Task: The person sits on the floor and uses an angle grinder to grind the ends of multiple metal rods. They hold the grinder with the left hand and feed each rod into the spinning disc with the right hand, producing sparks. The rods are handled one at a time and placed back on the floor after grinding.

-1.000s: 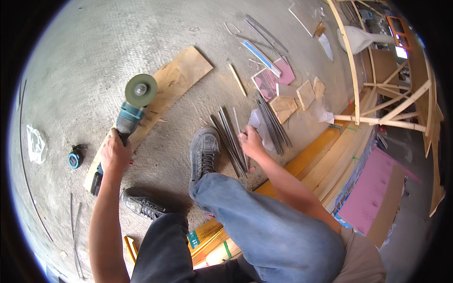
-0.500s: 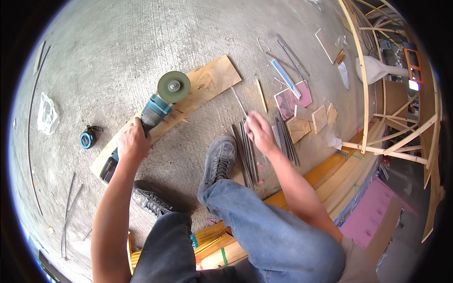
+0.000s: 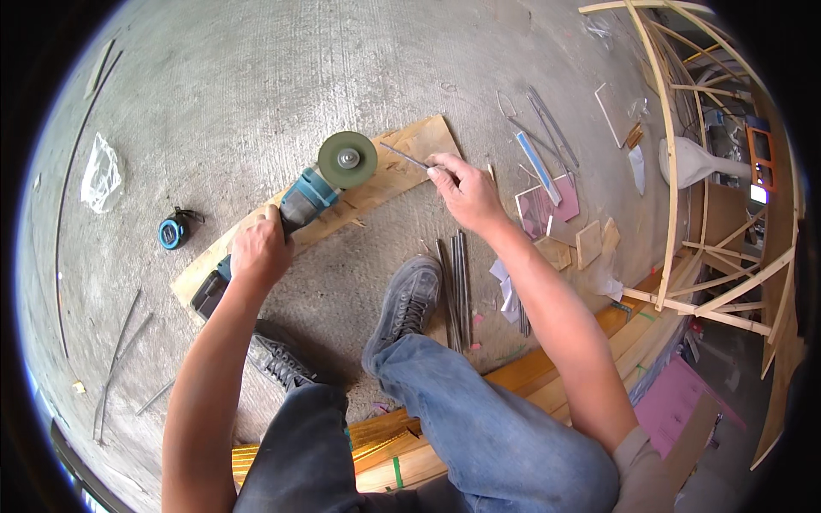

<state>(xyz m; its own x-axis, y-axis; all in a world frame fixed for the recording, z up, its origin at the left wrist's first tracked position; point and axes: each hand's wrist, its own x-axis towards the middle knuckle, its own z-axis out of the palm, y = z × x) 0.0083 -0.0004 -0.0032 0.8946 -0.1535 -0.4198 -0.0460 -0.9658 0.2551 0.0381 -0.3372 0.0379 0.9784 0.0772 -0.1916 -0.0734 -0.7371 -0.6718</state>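
My left hand (image 3: 262, 248) is wrapped round the body of a teal and black cordless angle grinder (image 3: 310, 198). Its round greenish disc (image 3: 345, 154) faces up, over a wooden board (image 3: 402, 162) lying on the concrete. In my right hand (image 3: 464, 192), a thin grey metal rod (image 3: 400, 154) is pinched between thumb and fingers. The rod's free end points left toward the disc, a short gap away from it. Below that hand, between my shoe and forearm, lies a bunch of similar metal rods (image 3: 458, 286).
A blue tape measure (image 3: 173, 231) and a clear plastic bag (image 3: 103, 175) lie at left. Wood offcuts (image 3: 588, 244), pink foam pieces (image 3: 547, 205) and a blue strip (image 3: 539, 168) are at right. Lumber (image 3: 547, 368) lies beside my legs; a wooden frame (image 3: 671, 171) stands far right.
My right hand has moved up over the board, and the rod has swung to point left toward the disc. The grinder stays in my left hand; the whole view has shifted slightly.
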